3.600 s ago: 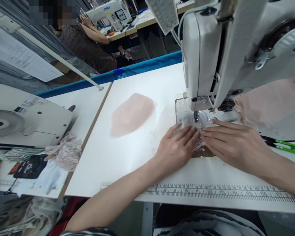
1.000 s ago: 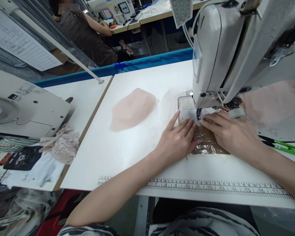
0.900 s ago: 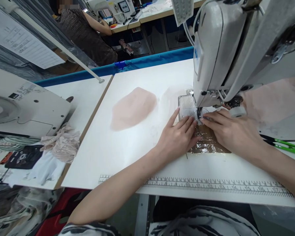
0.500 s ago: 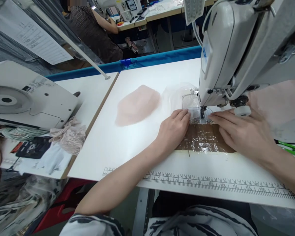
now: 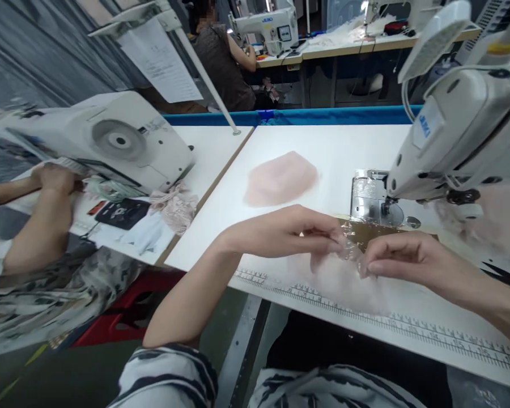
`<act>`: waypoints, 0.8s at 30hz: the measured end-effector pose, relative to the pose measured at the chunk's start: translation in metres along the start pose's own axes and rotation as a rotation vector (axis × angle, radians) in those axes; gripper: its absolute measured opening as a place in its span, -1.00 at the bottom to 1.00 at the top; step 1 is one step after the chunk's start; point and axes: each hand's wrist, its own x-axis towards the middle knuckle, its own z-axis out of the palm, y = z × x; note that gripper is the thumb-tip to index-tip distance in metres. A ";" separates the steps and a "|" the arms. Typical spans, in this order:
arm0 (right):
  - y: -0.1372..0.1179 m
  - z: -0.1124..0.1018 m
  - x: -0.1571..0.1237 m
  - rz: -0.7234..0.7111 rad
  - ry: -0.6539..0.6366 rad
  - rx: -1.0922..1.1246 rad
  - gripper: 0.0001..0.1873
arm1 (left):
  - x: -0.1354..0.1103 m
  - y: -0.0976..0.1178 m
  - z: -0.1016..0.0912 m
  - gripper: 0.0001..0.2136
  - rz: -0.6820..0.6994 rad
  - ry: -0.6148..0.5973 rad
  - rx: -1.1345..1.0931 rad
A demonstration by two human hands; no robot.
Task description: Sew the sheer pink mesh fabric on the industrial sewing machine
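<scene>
This is a garment sewing workshop. An industrial sewing machine stands at the right on a white table with a printed ruler, and more machines line far benches where another person works.

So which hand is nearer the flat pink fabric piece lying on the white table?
Left. The left hand sits just below the pink fabric piece; the right hand is farther off to its right.

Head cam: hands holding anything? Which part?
Both hands pinch a sheer pink fabric piece by its top edge: left hand at the left, right hand at the right, in front of the sewing machine.
</scene>
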 end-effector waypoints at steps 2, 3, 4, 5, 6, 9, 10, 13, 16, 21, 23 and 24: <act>-0.010 0.004 0.010 0.024 0.018 0.066 -0.73 | -0.015 -0.011 -0.005 -0.87 -0.036 0.067 -0.065; -0.013 0.006 0.015 0.024 0.035 0.080 -0.72 | -0.024 -0.019 -0.007 -0.87 -0.060 0.101 -0.099; -0.016 0.009 0.020 0.020 0.050 0.093 -0.71 | -0.034 -0.028 -0.007 -0.88 -0.086 0.133 -0.134; -0.020 0.013 0.024 0.015 0.058 0.106 -0.69 | -0.044 -0.037 -0.006 -0.88 -0.112 0.158 -0.176; -0.023 0.017 0.028 0.006 0.065 0.118 -0.67 | -0.054 -0.047 -0.005 -0.88 -0.139 0.186 -0.209; -0.035 0.031 0.041 -0.068 0.111 0.136 -0.64 | -0.081 -0.071 -0.002 -0.86 -0.190 0.289 -0.290; -0.040 0.035 0.046 -0.110 0.149 0.135 -0.64 | -0.087 -0.077 -0.004 -0.84 -0.189 0.353 -0.339; -0.054 0.040 0.071 -0.252 0.333 0.109 -0.68 | -0.090 -0.084 -0.024 -0.78 -0.123 0.634 -0.511; -0.061 0.029 0.117 -0.339 0.611 0.094 -0.76 | -0.070 -0.082 -0.067 -0.81 -0.057 0.887 -0.452; -0.038 -0.011 0.212 -0.154 0.837 -0.006 -0.86 | -0.017 -0.103 -0.128 -0.72 -0.275 0.938 -0.163; -0.021 -0.024 0.239 -0.089 0.838 -0.068 -0.87 | -0.002 -0.123 -0.137 -0.73 -0.340 0.937 -0.128; -0.013 -0.028 0.248 -0.064 0.835 -0.107 -0.86 | 0.003 -0.133 -0.139 -0.73 -0.362 0.945 -0.107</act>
